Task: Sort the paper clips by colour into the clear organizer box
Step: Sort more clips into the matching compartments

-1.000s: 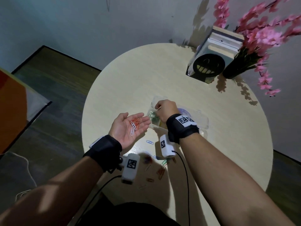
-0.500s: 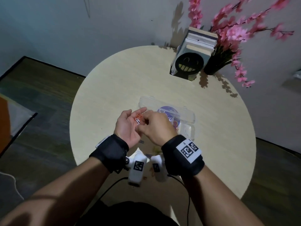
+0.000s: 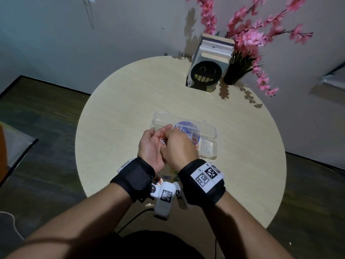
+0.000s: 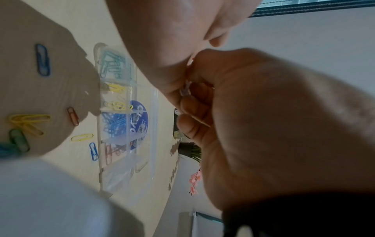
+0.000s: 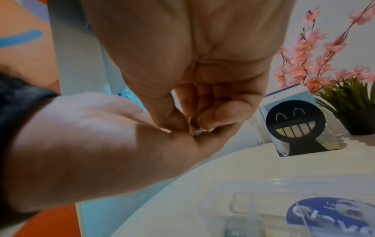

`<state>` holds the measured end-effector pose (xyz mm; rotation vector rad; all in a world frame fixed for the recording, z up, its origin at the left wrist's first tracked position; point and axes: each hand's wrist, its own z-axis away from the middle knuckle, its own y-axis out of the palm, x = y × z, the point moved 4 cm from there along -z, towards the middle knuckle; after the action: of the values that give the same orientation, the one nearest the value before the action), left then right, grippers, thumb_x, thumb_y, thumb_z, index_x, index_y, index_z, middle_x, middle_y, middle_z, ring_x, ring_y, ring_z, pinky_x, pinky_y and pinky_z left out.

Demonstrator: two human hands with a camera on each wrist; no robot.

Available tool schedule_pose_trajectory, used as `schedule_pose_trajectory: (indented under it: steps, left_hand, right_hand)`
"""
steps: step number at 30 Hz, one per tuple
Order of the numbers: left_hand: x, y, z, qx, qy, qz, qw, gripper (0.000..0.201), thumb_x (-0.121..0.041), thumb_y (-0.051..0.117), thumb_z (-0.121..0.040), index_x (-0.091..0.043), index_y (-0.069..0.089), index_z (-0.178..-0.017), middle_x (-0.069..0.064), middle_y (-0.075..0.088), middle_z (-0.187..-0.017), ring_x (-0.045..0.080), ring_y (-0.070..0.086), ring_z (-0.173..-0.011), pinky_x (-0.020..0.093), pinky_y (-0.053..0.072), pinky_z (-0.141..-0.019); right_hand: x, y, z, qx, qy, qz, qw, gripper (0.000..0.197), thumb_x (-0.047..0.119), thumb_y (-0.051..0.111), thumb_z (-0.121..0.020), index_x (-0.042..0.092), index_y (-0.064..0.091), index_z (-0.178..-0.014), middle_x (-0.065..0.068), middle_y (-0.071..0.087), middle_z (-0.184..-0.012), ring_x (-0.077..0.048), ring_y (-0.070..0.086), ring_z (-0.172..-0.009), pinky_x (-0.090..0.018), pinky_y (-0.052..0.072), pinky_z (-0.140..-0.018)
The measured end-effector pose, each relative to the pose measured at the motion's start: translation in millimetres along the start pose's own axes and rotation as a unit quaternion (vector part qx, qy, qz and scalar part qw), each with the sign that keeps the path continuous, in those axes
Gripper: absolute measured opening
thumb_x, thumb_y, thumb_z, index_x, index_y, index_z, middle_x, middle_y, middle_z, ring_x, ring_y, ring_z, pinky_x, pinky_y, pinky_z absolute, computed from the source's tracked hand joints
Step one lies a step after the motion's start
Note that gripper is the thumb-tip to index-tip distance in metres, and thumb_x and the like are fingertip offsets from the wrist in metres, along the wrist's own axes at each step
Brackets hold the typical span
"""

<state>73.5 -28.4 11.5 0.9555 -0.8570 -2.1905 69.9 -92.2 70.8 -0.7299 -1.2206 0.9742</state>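
Note:
My left hand [image 3: 151,146] is held palm up over the table, with a few orange and white paper clips [image 3: 162,138] lying in it. My right hand [image 3: 179,145] reaches into that palm, and its thumb and forefinger pinch a pale clip [image 5: 198,131], seen also from the left wrist as the pale clip [image 4: 185,89]. Just beyond the hands lies the clear organizer box [image 3: 209,130] with its lid open. Its compartments [image 4: 113,96] hold light blue, yellow, blue and orange clips. Loose clips [image 4: 30,123] of several colours lie on the table in front of the box.
The round table [image 3: 115,128] ends close to my body. At its far edge stand a smiley bookend with books [image 3: 207,71] and a dark vase of pink flowers [image 3: 233,77]. More loose clips [image 3: 160,179] lie under my wrists.
My right hand has come back from the box's left end to my left palm and now pinches a clip there. My left hand has risen slightly and moved closer to the box.

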Motion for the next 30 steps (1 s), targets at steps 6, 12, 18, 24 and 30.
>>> schedule_pose_trajectory:
  steps: [6,12,18,24,30]
  left_hand:
    - [1.7,-4.5,-0.4,-0.01,-0.004,-0.015,1.0,0.051,-0.036,0.024,-0.097,-0.005,0.059,-0.116,0.021,0.053,-0.131,0.033,0.055,-0.117,0.042,0.041,-0.102]
    - [4.8,-5.9,-1.7,-0.016,-0.023,-0.006,1.0,0.052,-0.037,0.024,-0.097,-0.006,0.059,-0.119,0.022,0.047,-0.14,0.03,0.057,-0.113,0.04,0.042,-0.099]
    - [8.5,-4.2,-2.2,-0.031,-0.039,0.0,0.999,0.052,-0.037,0.025,-0.096,-0.006,0.064,-0.111,0.016,0.065,-0.111,0.025,0.064,-0.099,0.037,0.048,-0.091]
    - [14.3,5.3,-6.0,-0.018,-0.043,0.039,0.998,0.049,-0.034,0.026,-0.097,0.001,0.057,-0.113,0.016,0.065,-0.097,0.025,0.063,-0.091,0.032,0.057,-0.075]
    - [18.3,5.1,-12.1,0.0,-0.063,0.026,0.998,0.05,-0.032,0.027,-0.097,0.004,0.057,-0.114,0.025,0.065,-0.109,0.037,0.063,-0.105,0.042,0.05,-0.094]
  right_hand:
    - [-3.9,3.8,-1.8,0.015,0.013,-0.018,1.0,0.026,0.006,0.05,-0.087,0.008,0.061,-0.111,-0.015,0.062,-0.107,-0.029,0.061,-0.1,-0.029,0.041,-0.07]
    - [-7.4,3.3,-2.8,0.027,-0.017,-0.002,0.999,0.024,0.008,0.05,-0.09,0.007,0.059,-0.112,-0.016,0.059,-0.11,-0.028,0.059,-0.102,-0.025,0.035,-0.07]
    - [-13.8,0.9,4.5,0.01,-0.054,-0.004,0.998,0.022,0.009,0.045,-0.093,0.006,0.059,-0.11,-0.014,0.055,-0.111,-0.026,0.054,-0.102,-0.024,0.031,-0.072]
    - [-39.9,-22.5,5.1,-0.029,-0.007,-0.166,0.986,0.01,0.016,0.056,-0.09,0.019,0.052,-0.081,0.003,0.06,-0.075,-0.007,0.053,-0.065,-0.019,0.039,-0.057]
    - [-125.8,-45.4,-19.4,-0.117,0.125,-0.247,0.954,0.01,0.012,0.065,-0.083,0.021,0.065,-0.085,0.003,0.058,-0.065,-0.015,0.054,-0.059,-0.027,0.049,-0.058]
